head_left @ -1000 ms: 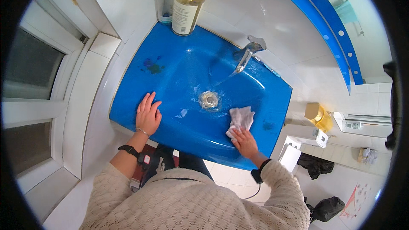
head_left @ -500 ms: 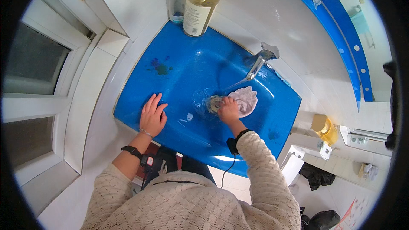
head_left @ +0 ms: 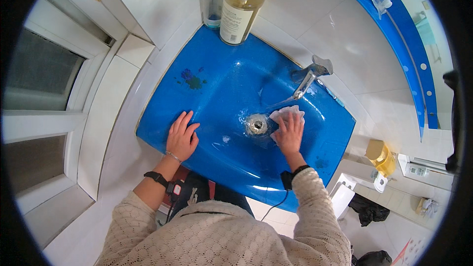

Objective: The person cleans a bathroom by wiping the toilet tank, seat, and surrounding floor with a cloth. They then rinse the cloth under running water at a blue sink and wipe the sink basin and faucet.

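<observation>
Water runs from the chrome faucet [head_left: 310, 76] into the blue sink [head_left: 217, 103]. My right hand [head_left: 289, 135] lies on a wet pale pink cloth [head_left: 280, 113] on the basin's right slope, its fingers stretched out and slightly apart. The cloth's edges show around the fingers; its underside is hidden. Just left of that hand is the round metal drain [head_left: 256, 124], with water swirling about it. My left hand [head_left: 181, 135] rests flat on the sink's left front rim, fingers outstretched, holding nothing.
A pump bottle [head_left: 240, 15] and a clear jar with a teal lid [head_left: 215, 0] stand in the back corner. A toothbrush [head_left: 330, 92] lies behind the faucet. A blue shelf edge [head_left: 394, 44] overhangs at right. A cable hangs from my right wrist.
My right hand has moved right from the drain onto the cloth, uncovering the drain. The view has shifted slightly. My left hand stays on the rim.
</observation>
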A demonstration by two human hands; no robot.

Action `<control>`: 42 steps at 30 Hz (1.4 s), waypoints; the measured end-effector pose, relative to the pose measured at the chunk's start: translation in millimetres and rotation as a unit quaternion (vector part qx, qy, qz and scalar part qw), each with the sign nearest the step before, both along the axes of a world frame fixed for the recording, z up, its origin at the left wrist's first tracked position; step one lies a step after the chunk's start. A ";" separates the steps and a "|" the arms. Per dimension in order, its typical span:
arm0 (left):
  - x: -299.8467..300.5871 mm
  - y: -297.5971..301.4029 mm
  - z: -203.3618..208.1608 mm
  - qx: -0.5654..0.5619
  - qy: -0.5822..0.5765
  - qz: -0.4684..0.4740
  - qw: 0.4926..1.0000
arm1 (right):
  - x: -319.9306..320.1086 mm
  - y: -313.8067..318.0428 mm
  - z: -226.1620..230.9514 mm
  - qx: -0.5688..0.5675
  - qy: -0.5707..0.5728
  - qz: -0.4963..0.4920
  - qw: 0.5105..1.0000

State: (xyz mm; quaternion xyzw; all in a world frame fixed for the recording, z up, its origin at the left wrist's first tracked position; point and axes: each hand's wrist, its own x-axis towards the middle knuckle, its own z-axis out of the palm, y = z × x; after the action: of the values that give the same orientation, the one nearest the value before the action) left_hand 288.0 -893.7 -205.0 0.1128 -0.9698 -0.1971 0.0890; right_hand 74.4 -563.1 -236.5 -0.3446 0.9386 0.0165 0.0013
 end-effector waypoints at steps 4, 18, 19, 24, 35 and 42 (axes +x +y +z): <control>-5.0 3.7 -4.5 0.017 -0.009 -0.005 1.000 | 34.3 79.3 -16.1 0.154 -0.095 0.035 0.983; -1.0 1.6 -0.4 -0.003 0.000 -0.008 1.000 | -65.9 -89.8 -22.8 0.056 0.039 0.142 0.988; -0.8 2.2 -0.8 -0.001 -0.003 -0.006 1.000 | -61.1 -113.4 -16.9 0.022 0.002 0.137 0.990; -5.4 4.8 -0.6 -0.002 -0.011 -0.005 1.000 | -8.3 -200.2 -31.1 -0.263 -0.138 0.113 0.948; -1.1 5.8 -1.5 -0.014 -0.012 0.005 1.000 | -68.7 -160.3 -17.3 -0.037 0.121 0.142 0.982; -0.1 3.0 -3.5 -0.012 -0.001 -0.004 1.000 | -88.1 -45.0 15.6 -0.013 0.083 0.097 0.992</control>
State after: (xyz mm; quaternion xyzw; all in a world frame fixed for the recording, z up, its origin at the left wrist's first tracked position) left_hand 287.9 -890.7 -208.5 0.1085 -0.9726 -0.1853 0.0889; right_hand -13.6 -608.1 -220.8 -0.4313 0.8978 0.0331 -0.0831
